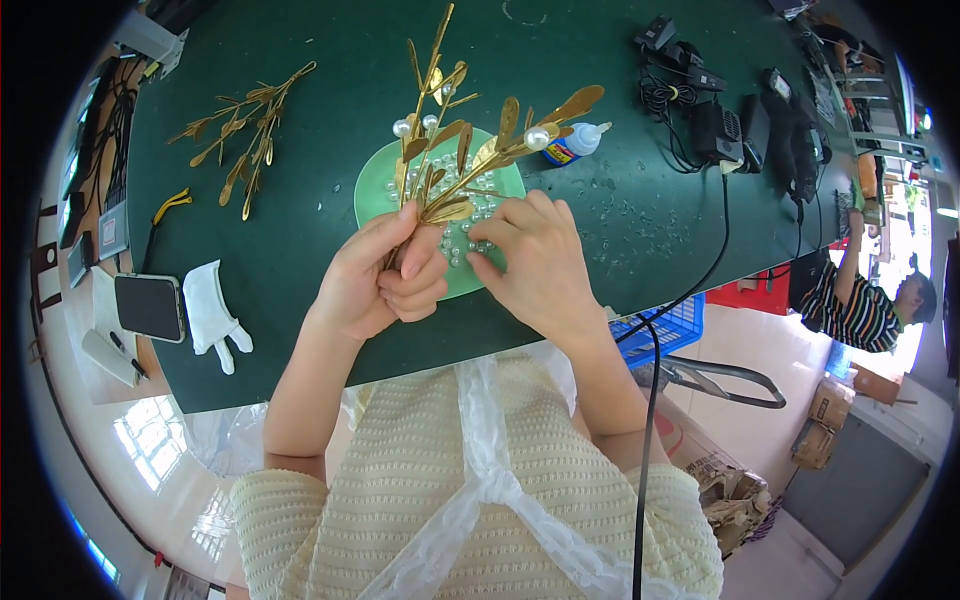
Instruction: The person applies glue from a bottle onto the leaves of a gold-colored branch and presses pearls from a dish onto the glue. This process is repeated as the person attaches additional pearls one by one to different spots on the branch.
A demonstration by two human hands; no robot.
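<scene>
My left hand is closed around the stems of a gold artificial leaf branch. Its twigs fan up and to the right above a light green plate, and several white pearl beads sit on them. Loose pearl beads lie scattered over the plate, partly hidden behind the branch and my hands. At the plate's right side is my right hand, its thumb and forefinger bent together around a small pearl bead. Behind the plate, a small glue bottle with a blue label lies tipped over.
Another gold branch lies at the far left of the dark green table. Nearer are a phone and a white glove. Black adapters and cables occupy the right. A person in a striped shirt is beyond.
</scene>
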